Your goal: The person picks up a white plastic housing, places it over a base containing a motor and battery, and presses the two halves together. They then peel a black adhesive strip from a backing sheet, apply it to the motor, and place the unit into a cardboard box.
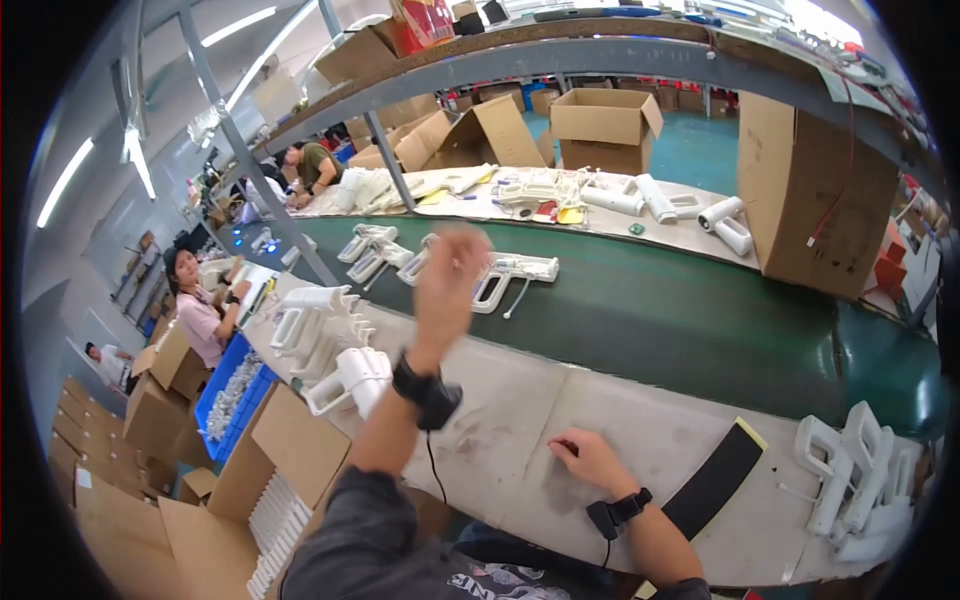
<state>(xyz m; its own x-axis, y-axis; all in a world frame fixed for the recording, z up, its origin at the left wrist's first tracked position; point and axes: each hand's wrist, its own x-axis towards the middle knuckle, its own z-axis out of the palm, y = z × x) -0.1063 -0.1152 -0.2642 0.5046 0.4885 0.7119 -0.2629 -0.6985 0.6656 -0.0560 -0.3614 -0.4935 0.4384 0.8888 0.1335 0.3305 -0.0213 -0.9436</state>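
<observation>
My left hand [455, 260] is raised over the green conveyor belt [640, 310], smeared by motion, so its fingers cannot be read. Just behind it on the belt lie white gun-shaped plastic housings [520, 268] with thin leads, partly covered by the hand. My right hand [592, 458] rests on the pale worktop [510, 400], its fingers curled in and nothing visible in them. To the right of that hand lies a black strip [715, 478] with a yellow end.
More white housings stand at the left [330, 350] and lie at the right [850, 470]. A tall carton [815, 190] stands across the belt. An open carton [270, 500] and a blue crate [235, 395] sit at left, near a person in pink [203, 315]. A shelf beam [600, 62] spans above.
</observation>
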